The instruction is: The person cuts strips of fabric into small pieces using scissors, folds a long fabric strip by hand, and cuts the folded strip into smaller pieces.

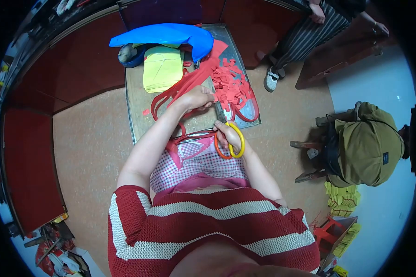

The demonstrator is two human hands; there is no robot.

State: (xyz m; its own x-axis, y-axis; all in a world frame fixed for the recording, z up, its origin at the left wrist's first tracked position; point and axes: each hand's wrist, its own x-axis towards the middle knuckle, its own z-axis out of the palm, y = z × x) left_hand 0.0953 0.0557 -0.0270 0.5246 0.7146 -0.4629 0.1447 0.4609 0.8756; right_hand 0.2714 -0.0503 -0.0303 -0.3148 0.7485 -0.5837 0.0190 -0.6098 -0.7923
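Right hand gripping yellow-and-orange scissors, left hand curled, hold unclear, beside red pieces scattered on the desk.

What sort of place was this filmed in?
Probably a small indoor workshop, with a heap of red pieces and a yellow stack on a worktable, and more yellow bundles near the wall.

Table: yellow sheet stack, long red strips; small red pieces heaped on right side.
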